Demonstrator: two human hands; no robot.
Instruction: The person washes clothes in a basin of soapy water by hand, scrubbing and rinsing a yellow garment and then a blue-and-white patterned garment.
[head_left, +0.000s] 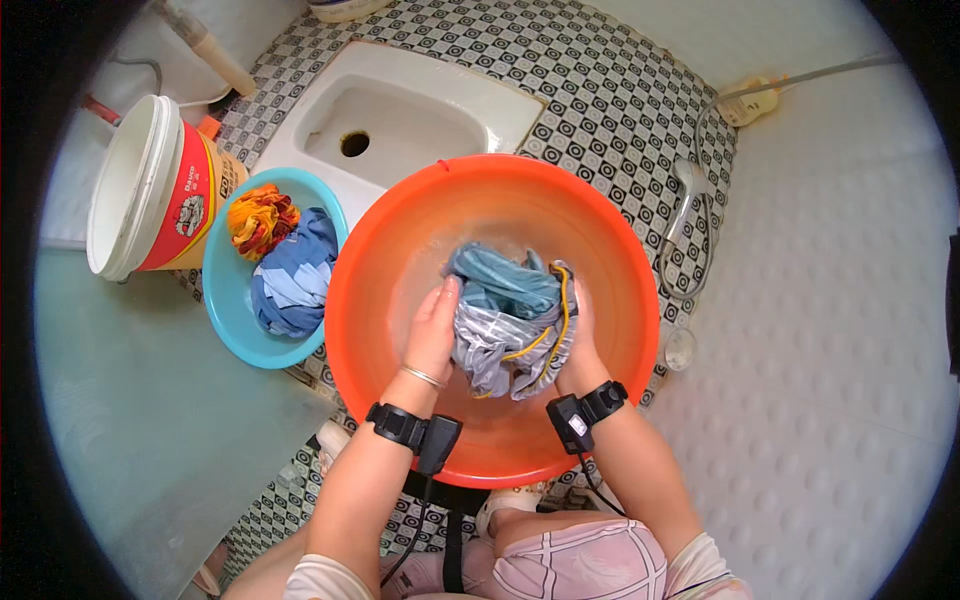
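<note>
A wet, bunched garment (pixel 510 325), teal on top and grey with white lines and yellow trim below, is held between my two hands above the middle of a big orange basin (pixel 350 300). My left hand (pixel 432 325) grips its left side, with the thumb along the edge and the other fingers mostly hidden. On the opposite side, my right hand (pixel 582 340) presses against the cloth; most of its fingers are behind it. Shallow water appears to cover the basin floor beneath.
Left of the basin, a light blue basin (pixel 225 320) holds an orange-yellow cloth (pixel 262 220) and blue clothes (pixel 298 275). Behind it leans a white-rimmed bucket (pixel 175 200). A squat toilet (pixel 410 75) lies beyond. A shower head (pixel 685 195) with hose and a bottle (pixel 748 102) are at right.
</note>
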